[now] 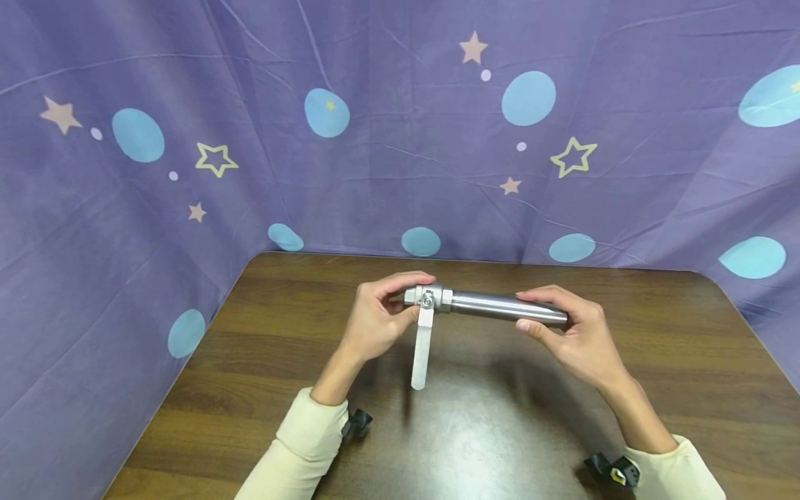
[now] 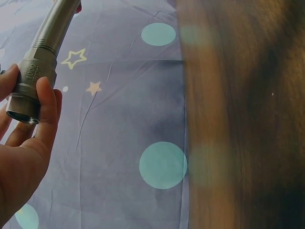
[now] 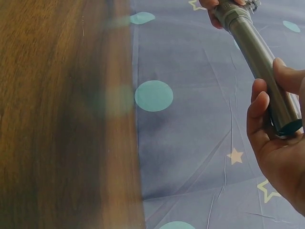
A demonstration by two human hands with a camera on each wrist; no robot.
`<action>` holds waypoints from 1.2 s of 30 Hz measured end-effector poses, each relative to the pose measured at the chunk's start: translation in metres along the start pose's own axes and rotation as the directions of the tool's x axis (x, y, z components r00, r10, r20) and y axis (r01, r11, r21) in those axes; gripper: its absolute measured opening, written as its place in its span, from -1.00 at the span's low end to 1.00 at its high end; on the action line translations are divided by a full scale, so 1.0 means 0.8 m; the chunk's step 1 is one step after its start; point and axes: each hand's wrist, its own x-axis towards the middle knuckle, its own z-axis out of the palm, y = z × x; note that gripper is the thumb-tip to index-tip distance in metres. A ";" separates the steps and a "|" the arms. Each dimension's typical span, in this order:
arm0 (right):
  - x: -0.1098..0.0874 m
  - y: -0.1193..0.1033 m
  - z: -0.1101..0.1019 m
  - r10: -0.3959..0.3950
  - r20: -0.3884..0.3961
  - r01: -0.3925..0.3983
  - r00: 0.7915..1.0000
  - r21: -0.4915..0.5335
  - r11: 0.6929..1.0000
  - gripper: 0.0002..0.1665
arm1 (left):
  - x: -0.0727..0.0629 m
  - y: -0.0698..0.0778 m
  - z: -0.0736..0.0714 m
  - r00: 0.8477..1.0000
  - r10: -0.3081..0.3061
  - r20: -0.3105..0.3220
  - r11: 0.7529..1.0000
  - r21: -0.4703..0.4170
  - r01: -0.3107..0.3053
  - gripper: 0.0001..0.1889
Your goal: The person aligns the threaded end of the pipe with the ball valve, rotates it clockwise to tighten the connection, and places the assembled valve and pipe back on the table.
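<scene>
From where I stand, by the head view, the left hand grips the steel valve just off the middle, toward five o'clock, a finger over its top and the thumb below. The valve's flat lever hangs to six o'clock. Out of its three o'clock side runs a metal tube, dipping slightly toward four, and the right hand holds the outer end between thumb and fingers. Both pieces are up off the wooden table, end to end in one line.

In the left wrist view, the valve sits between nine and ten o'clock, pinched in the left hand, its open mouth facing seven. The tube leaves toward one, with a band of screw thread bare at the joint.

In the right wrist view, the tube lies at two o'clock, its free end pointing to five, clasped by the right hand.

I'd judge the pieces already engaged, though perhaps not screwed fully home; some turning may be left, but whether to tighten or loosen I can't tell.
</scene>
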 end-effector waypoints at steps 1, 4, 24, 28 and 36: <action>0.000 0.000 0.000 0.001 0.001 -0.001 1.000 -0.002 1.000 -0.43 | 0.000 0.000 0.000 1.000 -0.001 0.000 1.000 0.000 0.001 -0.54; 0.000 0.000 0.000 -0.002 0.003 0.002 1.000 -0.002 1.000 -0.44 | 0.000 0.000 0.000 1.000 0.000 -0.001 1.000 -0.001 0.000 -0.54; -0.002 0.002 0.004 0.024 0.030 -0.026 0.999 0.066 0.997 -0.38 | -0.002 0.003 0.006 1.000 -0.005 0.017 0.999 -0.033 0.006 -0.55; -0.002 0.002 0.005 0.010 0.022 -0.012 1.000 0.059 0.998 -0.38 | -0.002 0.002 0.006 1.000 -0.005 0.015 0.999 -0.032 0.006 -0.55; -0.001 0.002 0.003 0.024 -0.002 -0.024 1.000 0.060 0.998 -0.39 | -0.002 0.004 0.007 1.000 -0.015 0.023 1.000 -0.021 0.016 -0.54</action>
